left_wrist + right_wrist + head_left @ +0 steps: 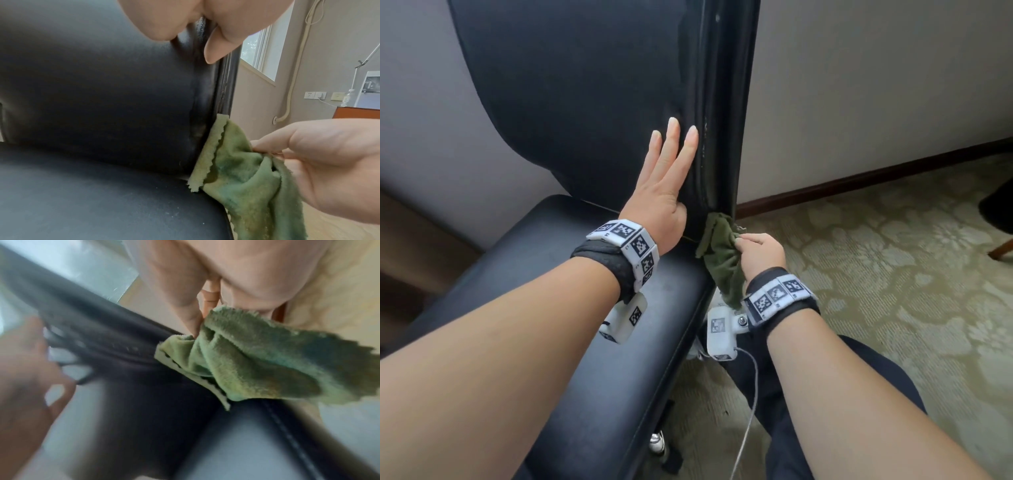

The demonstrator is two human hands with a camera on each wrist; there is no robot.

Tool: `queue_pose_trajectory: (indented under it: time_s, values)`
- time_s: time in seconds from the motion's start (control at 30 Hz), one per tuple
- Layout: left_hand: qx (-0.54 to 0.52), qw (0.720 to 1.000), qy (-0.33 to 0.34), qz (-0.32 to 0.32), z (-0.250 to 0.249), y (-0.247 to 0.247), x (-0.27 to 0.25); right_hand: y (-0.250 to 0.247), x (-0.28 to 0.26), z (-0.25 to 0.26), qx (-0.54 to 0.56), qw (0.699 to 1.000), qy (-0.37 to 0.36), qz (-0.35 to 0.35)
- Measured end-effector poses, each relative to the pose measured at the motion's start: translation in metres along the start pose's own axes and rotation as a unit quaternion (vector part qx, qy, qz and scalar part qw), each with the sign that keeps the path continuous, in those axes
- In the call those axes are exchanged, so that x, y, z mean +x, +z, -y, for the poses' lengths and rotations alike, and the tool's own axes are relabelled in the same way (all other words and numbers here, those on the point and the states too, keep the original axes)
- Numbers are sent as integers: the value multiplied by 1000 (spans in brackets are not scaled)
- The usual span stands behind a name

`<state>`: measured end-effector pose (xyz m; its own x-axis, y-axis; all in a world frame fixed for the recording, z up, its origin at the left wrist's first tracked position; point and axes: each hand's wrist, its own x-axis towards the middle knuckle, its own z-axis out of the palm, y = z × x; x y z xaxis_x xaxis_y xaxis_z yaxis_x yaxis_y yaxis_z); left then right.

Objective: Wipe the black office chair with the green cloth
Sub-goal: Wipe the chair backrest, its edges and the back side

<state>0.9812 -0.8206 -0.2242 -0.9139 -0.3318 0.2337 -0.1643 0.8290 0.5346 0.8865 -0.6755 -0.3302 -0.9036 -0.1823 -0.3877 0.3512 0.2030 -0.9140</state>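
At 12 o'clock in the head view stands the backrest [571,85] of the black office chair, upright, its side edge [717,102] facing me. Seat [592,274] runs from centre down toward 7 o'clock.

My left hand [662,192] lies flat against the backrest near that edge, fingers [671,137] straight and pointing to 12, holding nothing. Left wrist view shows the thumb [216,48] lying along the edge seam.

My right hand [758,251] sits at about 4 o'clock from the left one, just off the seat's right side. Fingers are curled and pinch the green cloth [719,253] in a bunch; thumb and fingertips close on a fold, clear in the left wrist view [320,162]. Right wrist view is motion-blurred, but fingers [185,309] gripping cloth [257,356] still read.

Cloth location: pressed into the corner where backrest edge meets seat, top end touching the bottom of the edge strip, loose tail hanging down past the seat side toward 6 o'clock. Zigzag-cut hem visible. Cloth [236,170] touches both backrest and seat edge in the left wrist view.

Both wrists carry marker bands [633,246] with small white camera units; a cable [748,411] runs down from the right unit. Patterned carpet [876,274] fills 3 to 5 o'clock, dark skirting board [859,178] along the wall at 2.
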Motion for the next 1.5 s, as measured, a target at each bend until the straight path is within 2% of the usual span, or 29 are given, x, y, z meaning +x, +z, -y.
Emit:
queue_pose_trajectory:
  time_s: [0.07,0.23,0.37,0.47,0.57,0.7,0.77,0.83,0.93,1.0,1.07,1.17,1.27,1.37,1.43,1.5]
  values:
    - [-10,1000,-16,18,-4,-4,-4,-7,1,-1,101,994,40,20]
    - [-29,997,-48,55,-11,-23,-19,-36,-33,23,91,993,79,-3]
    - [-13,992,-92,84,-15,-41,-44,-55,-64,42,176,981,65,-55]
    - [-4,988,-95,120,-16,-49,-59,-68,-88,65,246,964,73,-67]
    - [13,984,-98,151,-26,-63,-76,-67,-117,85,243,967,69,-21]
    - [50,977,-85,188,-37,-92,-107,-48,-163,98,228,972,3,64]
    - [47,978,-91,179,-31,-107,-124,-36,-180,103,217,970,-14,104]
    - [23,981,-109,161,-18,-119,-141,-22,-188,106,210,969,2,131]
    - [-65,975,-152,146,5,-127,-162,4,-201,110,208,956,63,195]
    - [-189,950,-187,163,14,-126,-174,19,-215,110,209,937,100,262]
    - [-273,921,-217,172,20,-121,-184,34,-225,107,187,935,94,288]
    - [-292,908,-245,176,36,-109,-189,54,-222,92,159,943,86,279]
    - [-262,906,-292,160,65,-97,-180,75,-195,72,117,967,65,215]
    - [-198,913,-335,121,103,-87,-172,96,-166,54,109,968,113,193]
    - [-120,916,-365,114,136,-82,-171,113,-147,41,100,962,149,205]
    - [-66,902,-411,113,170,-80,-176,134,-131,29,94,952,180,230]
